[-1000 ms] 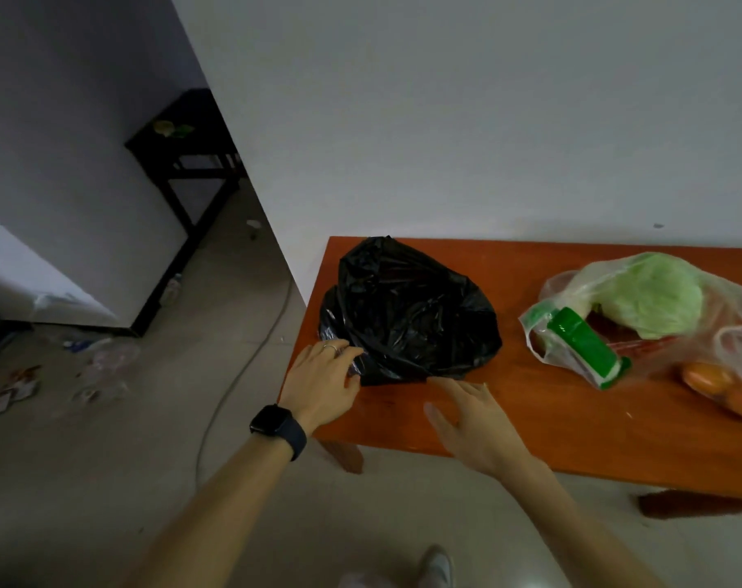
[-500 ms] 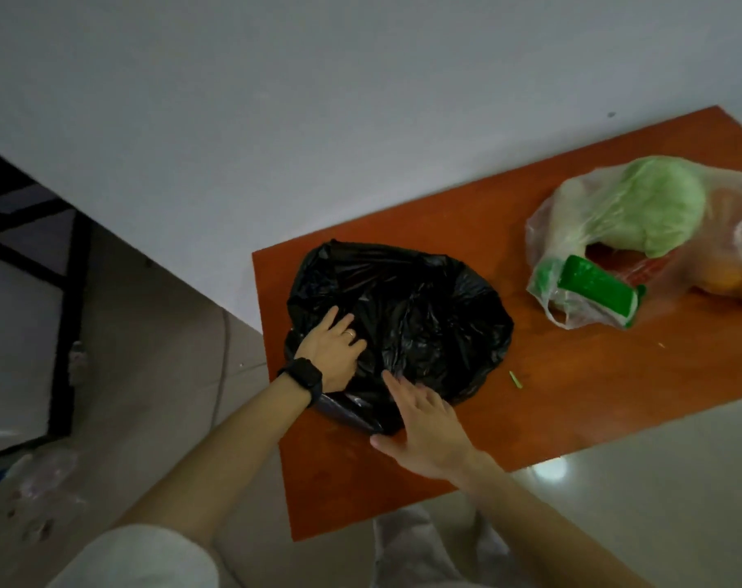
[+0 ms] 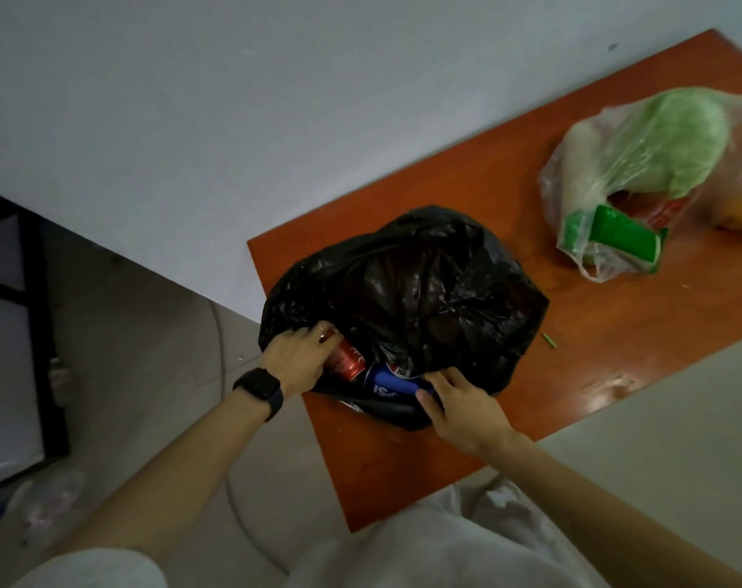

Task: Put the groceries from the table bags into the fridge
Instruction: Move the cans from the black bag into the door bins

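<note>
The left hand and right hand pinch the bag rim; if it tips, the red can may roll off the table.

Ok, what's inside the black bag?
A red can and a blue can lie side by side at the black bag's open mouth. Whatever sits deeper is covered by the black plastic.

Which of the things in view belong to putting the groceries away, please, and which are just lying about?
Job in hand: black bag, red can, blue can, clear bag, cabbage, green box, table.

Lying about: green scrap on the table, black stand, floor litter.
</note>
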Motion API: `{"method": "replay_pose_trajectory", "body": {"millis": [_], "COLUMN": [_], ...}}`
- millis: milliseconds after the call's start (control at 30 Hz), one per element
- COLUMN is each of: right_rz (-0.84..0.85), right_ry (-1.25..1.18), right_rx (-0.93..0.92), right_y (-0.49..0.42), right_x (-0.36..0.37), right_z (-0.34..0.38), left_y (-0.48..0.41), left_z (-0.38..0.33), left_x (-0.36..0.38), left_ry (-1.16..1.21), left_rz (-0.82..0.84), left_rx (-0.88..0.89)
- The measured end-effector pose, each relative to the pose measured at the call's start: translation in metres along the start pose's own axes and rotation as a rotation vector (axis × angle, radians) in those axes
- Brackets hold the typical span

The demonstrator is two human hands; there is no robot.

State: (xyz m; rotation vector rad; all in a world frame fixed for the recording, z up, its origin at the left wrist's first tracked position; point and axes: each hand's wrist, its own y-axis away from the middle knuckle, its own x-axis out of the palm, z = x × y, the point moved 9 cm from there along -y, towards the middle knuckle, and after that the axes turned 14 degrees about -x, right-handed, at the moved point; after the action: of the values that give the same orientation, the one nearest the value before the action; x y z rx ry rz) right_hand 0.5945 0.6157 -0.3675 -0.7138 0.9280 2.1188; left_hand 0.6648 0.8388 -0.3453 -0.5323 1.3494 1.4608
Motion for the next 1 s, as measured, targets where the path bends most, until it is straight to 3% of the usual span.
{"method": "replay_pose_trajectory", "body": {"millis": [167, 300, 600, 800, 1000], "right_rz": [-0.066, -0.116, 0.270, 0.415, 0.316], "right_ry": [0.070, 0.078, 0.251, 0.303, 0.305], "right_rx": [0.043, 0.078, 0.078, 0.012, -0.063], "right_y": [-0.007, -0.011, -0.039, -0.048, -0.040], "right_x": [-0.012, -0.024, -0.001, 0.027, 0.033], "right_z": [-0.004, -0.003, -0.001, 0.010, 0.018], "left_y": [-0.002, -0.010, -0.027, -0.034, -0.032], "left_z": [-0.028, -0.038, -0.065, -0.059, -0.046], "left_x": [-0.013, -0.006, 0.007, -0.010, -0.042], "left_ry": [-0.146, -0.281, -0.476, -0.362, -0.196], "left_rz": [-0.166, -0.160, -0.090, -0.129, -0.185], "left_rx": [0.269, 0.363, 0.486, 0.399, 0.294]}}
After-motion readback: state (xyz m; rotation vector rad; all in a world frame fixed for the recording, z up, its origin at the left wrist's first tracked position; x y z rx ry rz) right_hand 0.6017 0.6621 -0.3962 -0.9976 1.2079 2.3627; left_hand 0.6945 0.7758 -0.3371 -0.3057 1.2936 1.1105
